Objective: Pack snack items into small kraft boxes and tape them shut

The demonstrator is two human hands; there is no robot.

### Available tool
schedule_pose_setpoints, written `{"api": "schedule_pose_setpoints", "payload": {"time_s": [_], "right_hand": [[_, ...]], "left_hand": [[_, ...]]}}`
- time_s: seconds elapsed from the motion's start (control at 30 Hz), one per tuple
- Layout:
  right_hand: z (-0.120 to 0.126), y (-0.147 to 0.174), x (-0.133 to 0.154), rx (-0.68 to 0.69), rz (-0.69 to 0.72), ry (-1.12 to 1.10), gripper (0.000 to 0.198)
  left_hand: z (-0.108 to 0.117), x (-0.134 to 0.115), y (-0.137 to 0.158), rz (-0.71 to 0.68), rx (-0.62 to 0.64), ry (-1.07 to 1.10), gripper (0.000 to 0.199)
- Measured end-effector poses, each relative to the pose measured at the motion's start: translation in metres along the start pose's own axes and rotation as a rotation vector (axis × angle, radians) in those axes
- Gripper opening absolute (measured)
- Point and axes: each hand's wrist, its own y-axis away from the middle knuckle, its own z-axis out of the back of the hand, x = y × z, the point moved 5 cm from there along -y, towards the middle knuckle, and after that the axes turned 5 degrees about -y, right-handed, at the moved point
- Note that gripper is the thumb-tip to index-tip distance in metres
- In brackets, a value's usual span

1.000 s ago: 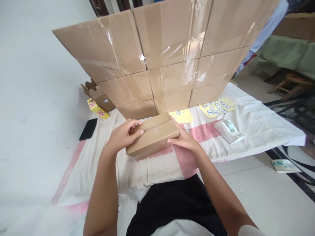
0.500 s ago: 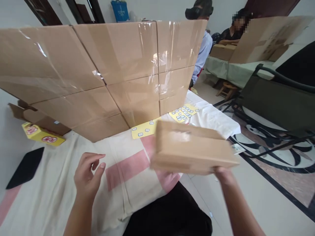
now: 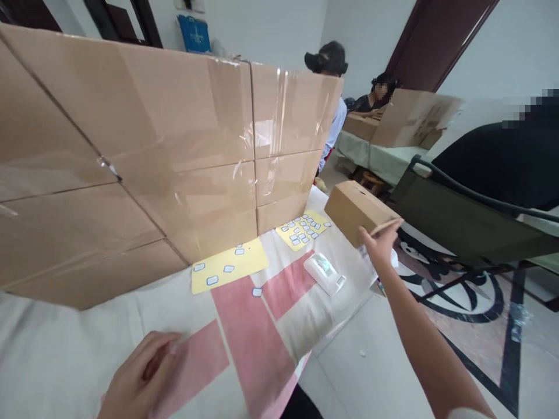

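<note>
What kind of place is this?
Probably an indoor room set up with several workstations: a cloth-covered table with a taped cardboard screen, plus a second covered table with its own cardboard panel and a person beside it.

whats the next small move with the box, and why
Probably steady the cardboard box on a firm surface before loosening the right hand. That hand alone grips it, by its near end, around the edge of the cloth-covered table; the left hand is well away, and support underneath is hard to judge.
</note>
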Motion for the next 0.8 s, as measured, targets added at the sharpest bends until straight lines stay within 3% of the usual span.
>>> {"api": "schedule_pose_setpoints", "payload": {"time_s": [0.07,0.17,0.27,0.37,0.5,0.57,0.67,0.8], "right_hand": [[-0.044,-0.032,0.022,0.093,-0.06,-0.03,0.157],[-0.097,-0.061,0.058,0.383,-0.107,0.057,0.151],[-0.115,-0.064,0.084,0.474,-0.121,0.097,0.126],[-0.111,-0.04,0.106,0.492,-0.075,0.096,0.093],[-0.098,0.023,0.151,0.589,0.077,0.047,0.051],[-0.098,0.062,0.184,0.697,0.178,-0.001,0.029],[-0.11,0.136,0.248,1.033,0.396,-0.116,0.018],[-0.12,0.261,0.34,1.45,0.641,-0.288,0.022]], "left_hand": [[-0.007,0.001,-0.003,-0.002,0.054,-0.066,0.024],[-0.011,-0.001,-0.005,-0.003,0.087,-0.147,0.024],[-0.009,0.002,-0.003,0.049,0.04,-0.144,0.029],[-0.004,0.005,0.001,0.154,-0.03,-0.041,0.039],[0.005,-0.005,0.007,0.275,0.029,0.158,0.05],[0.022,-0.011,0.007,0.267,-0.028,0.264,0.046],[0.067,-0.002,0.004,0.186,-0.199,0.331,0.038],[0.155,0.065,0.003,0.316,-0.593,0.185,0.037]]}}
